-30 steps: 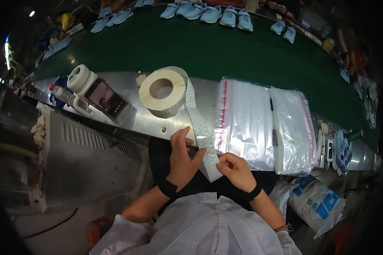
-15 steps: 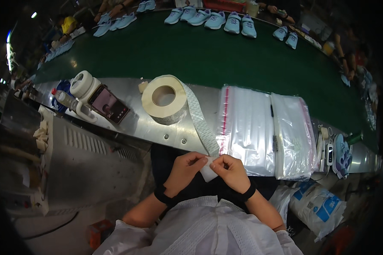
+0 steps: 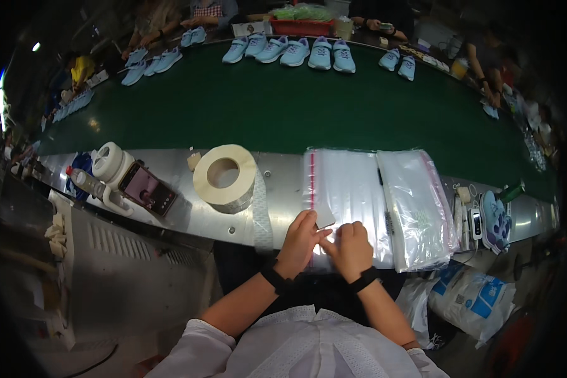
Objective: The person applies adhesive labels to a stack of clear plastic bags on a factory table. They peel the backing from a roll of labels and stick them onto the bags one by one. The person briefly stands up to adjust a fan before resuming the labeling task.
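My left hand (image 3: 299, 244) is closed on a small pale label (image 3: 325, 217), which sticks out past its fingertips over the plastic bags. Close beside it, my right hand (image 3: 353, 251) is over the near part of the clear bag stack (image 3: 349, 183), fingers bent and thumb apart, pointing toward the left fingers. Nothing shows in the right hand, though its palm side is hidden. A big roll of labels (image 3: 211, 196) lies to the left on the metal ledge. Its loose strip (image 3: 262, 217) hangs over the near edge, apart from both hands.
A second bag stack (image 3: 416, 205) lies to the right, then a small device (image 3: 476, 223) and a blue-purple shoe (image 3: 496, 220). A phone (image 3: 146, 189) leans on a white bottle (image 3: 111, 165) at left. Light-blue shoes (image 3: 295, 51) line the green belt's (image 3: 283, 107) far side, near other people.
Both hands have left the label strip, which now hangs free by the roll. The label has come away in my left hand, and the hands have moved over the bags. The view has shifted.
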A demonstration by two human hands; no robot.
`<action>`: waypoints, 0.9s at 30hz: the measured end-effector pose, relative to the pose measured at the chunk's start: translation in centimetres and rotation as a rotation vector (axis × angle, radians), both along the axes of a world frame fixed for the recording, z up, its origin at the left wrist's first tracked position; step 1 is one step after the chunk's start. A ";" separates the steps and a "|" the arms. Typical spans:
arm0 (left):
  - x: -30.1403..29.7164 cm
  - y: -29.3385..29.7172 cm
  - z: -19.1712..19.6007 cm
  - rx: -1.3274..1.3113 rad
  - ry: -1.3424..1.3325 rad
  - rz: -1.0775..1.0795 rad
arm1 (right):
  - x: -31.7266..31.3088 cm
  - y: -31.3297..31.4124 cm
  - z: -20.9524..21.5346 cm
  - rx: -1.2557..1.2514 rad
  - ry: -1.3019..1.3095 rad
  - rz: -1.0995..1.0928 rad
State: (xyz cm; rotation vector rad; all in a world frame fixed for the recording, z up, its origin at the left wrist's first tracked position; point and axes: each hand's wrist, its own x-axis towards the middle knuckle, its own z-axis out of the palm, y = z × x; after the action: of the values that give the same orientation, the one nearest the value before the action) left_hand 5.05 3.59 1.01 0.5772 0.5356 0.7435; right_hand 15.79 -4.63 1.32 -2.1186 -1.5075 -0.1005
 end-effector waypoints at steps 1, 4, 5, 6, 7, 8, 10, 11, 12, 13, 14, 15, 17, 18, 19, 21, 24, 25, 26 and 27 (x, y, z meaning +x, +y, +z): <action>0.1 -0.2 -0.7 -0.020 -0.040 0.015 | -0.3 0.1 -0.7 -0.012 -0.030 -0.035; -0.1 -0.5 -1.0 -0.059 -0.036 0.046 | 0.4 -0.6 -1.7 0.012 0.053 -0.038; -0.4 -0.5 -1.2 -0.056 -0.032 0.036 | 0.9 -1.0 -1.8 0.015 0.091 -0.045; -0.7 -0.5 -1.7 -0.053 -0.028 0.028 | 1.4 -1.3 -1.8 0.018 0.128 -0.050; -1.2 -0.4 -1.9 -0.050 -0.024 0.023 | 1.9 -1.8 -1.9 0.056 0.412 -0.063; -1.0 0.0 -1.6 0.018 0.072 -0.058 | 3.0 -2.4 -1.7 0.101 0.681 -0.079; -0.8 1.0 -1.0 0.142 0.251 -0.191 | 4.2 -3.2 -0.9 0.175 0.827 -0.028; -0.5 2.1 -0.1 -0.008 0.254 -0.289 | 4.3 -3.3 0.0 0.125 0.652 0.026; 0.8 2.7 0.8 -0.015 0.259 -0.393 | 4.3 -3.8 -0.4 0.153 0.680 0.064; 2.0 3.2 1.5 -0.019 0.269 -0.490 | 4.6 -3.7 -0.7 0.177 0.709 0.111; 3.1 3.4 1.7 -0.071 0.182 -0.537 | 4.8 -3.4 0.3 0.212 0.761 0.106; 3.5 3.5 1.2 0.029 0.223 -0.534 | 4.0 -3.3 1.2 0.239 0.840 0.111; 5.4 3.6 -1.2 0.224 0.318 -0.540 | 3.9 -3.1 1.8 0.261 0.859 0.141; 5.9 3.0 -0.7 0.310 0.373 -0.548 | 4.6 -3.2 1.6 0.249 0.804 0.165; 6.3 2.3 0.0 0.197 0.345 -0.528 | 5.1 -3.2 1.6 0.238 0.748 0.190; 6.8 2.6 -1.8 0.445 0.250 -0.762 | 4.8 -3.1 2.5 0.186 0.650 0.267; 5.4 2.3 -1.6 -0.218 -0.020 -0.757 | 3.7 -4.0 3.2 0.082 0.591 0.291; 4.4 2.5 -1.4 -0.301 -0.096 -0.774 | 3.4 -4.3 3.2 0.079 0.433 0.344; 3.1 1.9 0.6 -0.337 0.038 -0.636 | 2.9 -4.8 3.3 0.075 0.277 0.388; 2.0 1.9 1.4 -0.356 0.104 -0.609 | 2.4 -5.0 3.5 0.069 0.121 0.430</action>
State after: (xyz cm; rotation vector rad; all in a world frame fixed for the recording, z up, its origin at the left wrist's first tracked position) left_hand 7.10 5.52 2.44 0.4121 0.5343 0.0365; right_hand 18.18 -9.66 4.87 -1.6725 -1.8177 0.1269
